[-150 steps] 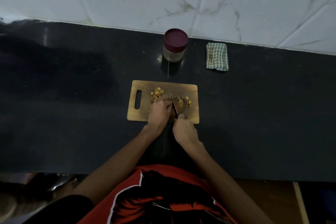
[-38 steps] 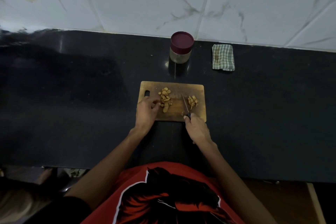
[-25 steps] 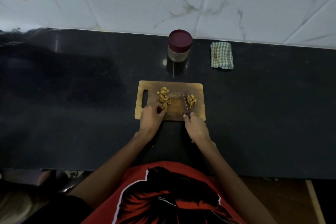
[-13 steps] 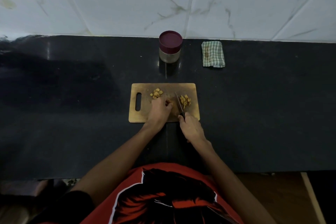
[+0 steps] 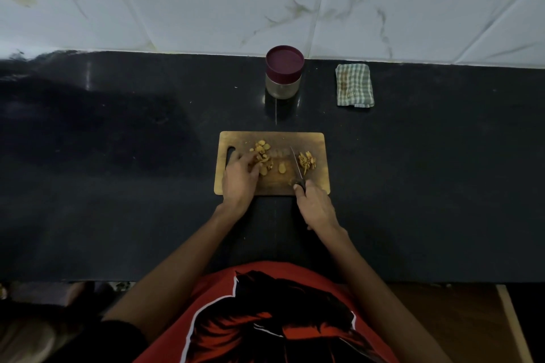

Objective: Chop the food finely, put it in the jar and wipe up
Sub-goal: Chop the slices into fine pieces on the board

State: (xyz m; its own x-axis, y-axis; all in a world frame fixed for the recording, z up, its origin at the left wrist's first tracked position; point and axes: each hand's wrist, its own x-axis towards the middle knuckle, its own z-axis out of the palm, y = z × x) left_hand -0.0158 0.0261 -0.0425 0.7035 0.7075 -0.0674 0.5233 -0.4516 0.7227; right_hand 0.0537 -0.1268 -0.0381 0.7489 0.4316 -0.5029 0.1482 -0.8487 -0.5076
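A wooden cutting board (image 5: 317, 183) lies on the black counter (image 5: 118, 186) in front of me. A pile of yellowish sliced food (image 5: 262, 153) sits on its left half, one slice (image 5: 282, 168) lies alone at the middle, and finer strips (image 5: 306, 160) lie at the right. My left hand (image 5: 239, 180) rests on the board with its fingertips in the left pile. My right hand (image 5: 315, 206) grips the handle of a knife (image 5: 295, 163), blade pointing away between the single slice and the strips. The jar (image 5: 284, 72), closed with a maroon lid, stands behind the board.
A folded green checked cloth (image 5: 354, 85) lies to the right of the jar near the white tiled wall (image 5: 265, 0). The counter's front edge runs just before my red shirt (image 5: 265, 315).
My left hand has moved left from beside the knife to the left pile, baring a single slice at the board's middle. The knife stays near the strips.
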